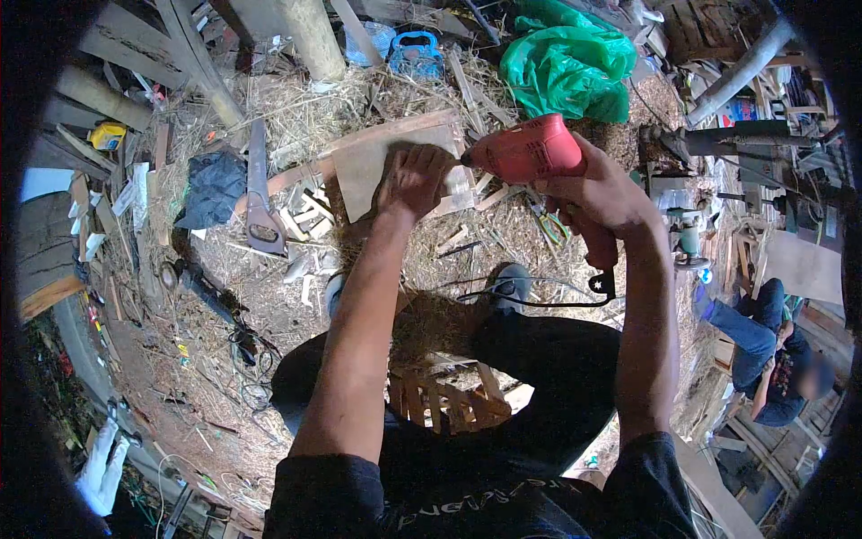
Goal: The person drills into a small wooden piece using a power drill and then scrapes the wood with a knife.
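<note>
My right hand [603, 190] is wrapped round the grip of a red power drill [537, 148], which lies level with its nose pointing left. A black cord hangs from the handle's lower end. My left hand [415, 180] is closed just left of the drill's tip, its fingers bent together over a thin brown board [361, 175]. Whatever those fingers may pinch is hidden. Beneath and beside the board runs a wooden strip [395, 131]. A pair of pliers with yellow-green handles [550, 225] lies below the drill.
Left of the board lie a handsaw [259, 193] and dark plastic sheet [214, 189]. An angle grinder [205, 292] with its cord is lower left. A green plastic bag [570, 67] and blue case [417, 56] are beyond. Another person [763, 350] sits at right. Wood scraps litter the ground.
</note>
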{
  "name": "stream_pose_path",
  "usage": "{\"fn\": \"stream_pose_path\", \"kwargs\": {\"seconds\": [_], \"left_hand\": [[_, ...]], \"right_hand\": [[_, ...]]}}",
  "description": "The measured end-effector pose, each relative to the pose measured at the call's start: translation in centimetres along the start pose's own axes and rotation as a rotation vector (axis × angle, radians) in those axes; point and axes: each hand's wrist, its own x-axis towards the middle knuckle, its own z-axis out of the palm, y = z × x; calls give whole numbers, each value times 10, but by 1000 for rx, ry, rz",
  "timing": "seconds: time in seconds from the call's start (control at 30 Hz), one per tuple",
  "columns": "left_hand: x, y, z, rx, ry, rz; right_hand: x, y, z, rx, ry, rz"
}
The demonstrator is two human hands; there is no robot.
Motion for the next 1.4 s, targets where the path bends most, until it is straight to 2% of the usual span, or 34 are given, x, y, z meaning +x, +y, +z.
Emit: {"fn": "stream_pose_path", "kwargs": {"seconds": [0.1,0.2,0.37,0.5,0.6,0.7,0.8,0.83,0.9,1.0,1.13,1.23,1.33,1.4], "left_hand": [[2,3,-7,28,-76,-32],[2,5,-4,167,24,20],[0,5,-2,161,103,34],[4,11,-10,179,55,-37],[1,12,-9,213,142,-35],[2,9,-2,113,199,19],[-2,9,0,90,90,26],[-5,3,-1,109,92,128],[-8,5,2,141,68,48],[-9,2,4,172,63,21],[-8,3,3,121,59,-15],[-7,6,-4,77,158,72],[-3,7,-6,28,-21,-53],[-1,8,-5,41,29,-64]], "right_hand": [[2,3,3,43,-15,-36],[1,5,3,177,-31,-45],[-15,0,4,263,30,-31],[-43,-12,0,267,133,8],[-51,-13,-3,282,167,-21],[-44,3,2,164,205,-76],[-35,20,5,102,211,-110],[-34,21,7,114,205,-87],[-33,22,6,87,209,-33],[-33,27,3,282,224,-93],[-32,24,4,287,254,-144],[-35,18,7,313,224,-96],[-36,21,8,286,159,-72],[-35,17,11,281,112,-60]]}}
